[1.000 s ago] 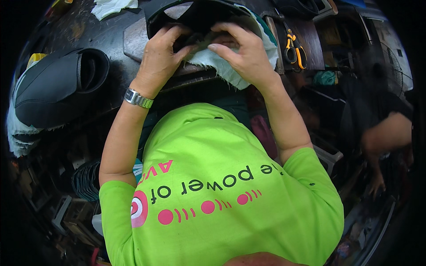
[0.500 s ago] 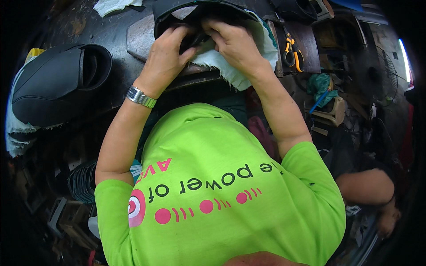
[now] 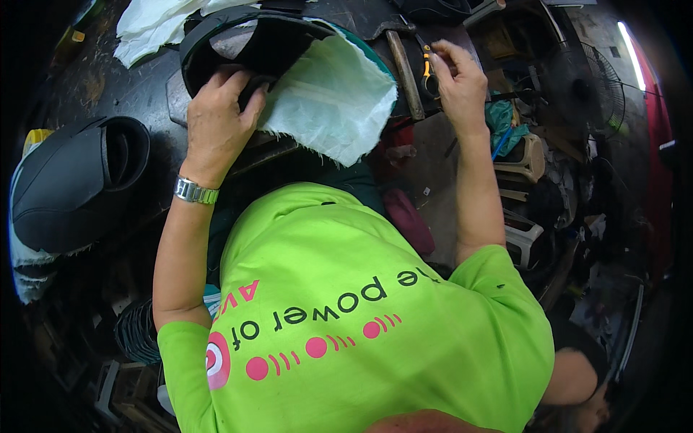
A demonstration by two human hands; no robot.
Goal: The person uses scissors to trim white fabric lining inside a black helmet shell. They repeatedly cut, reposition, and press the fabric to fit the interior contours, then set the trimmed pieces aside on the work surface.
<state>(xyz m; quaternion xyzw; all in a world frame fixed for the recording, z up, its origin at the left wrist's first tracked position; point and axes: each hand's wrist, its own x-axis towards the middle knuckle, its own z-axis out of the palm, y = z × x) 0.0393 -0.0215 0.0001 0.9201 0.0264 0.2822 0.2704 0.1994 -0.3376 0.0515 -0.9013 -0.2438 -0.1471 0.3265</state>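
My left hand [image 3: 220, 123] pinches the near edge of a black, ring-like stitched piece [image 3: 289, 43] with a wide opening. Pale frayed cloth [image 3: 339, 97] spreads from its right side and hangs over the bench edge. I cannot tell what the piece is. To the right, my right hand [image 3: 462, 86] hovers around orange-and-black handles [image 3: 429, 72] of a plier-like tool lying on the bench, thumb and index finger apart. Part of the tool is behind that hand; I see no firm grip on it.
Another black shaped piece [image 3: 72, 184] with a round opening stands on the left, over pale cloth. White cloth [image 3: 155, 29] lies on the dark bench at the back. A wooden handle [image 3: 404, 76] rests beside the plier-like tool. A fan [image 3: 588, 90] and a plastic stool [image 3: 527, 159] stand right.
My right hand has let go of the black piece and moved right to the orange handles. My left hand still holds the piece, whose pale cloth is now more exposed. The view has shifted.
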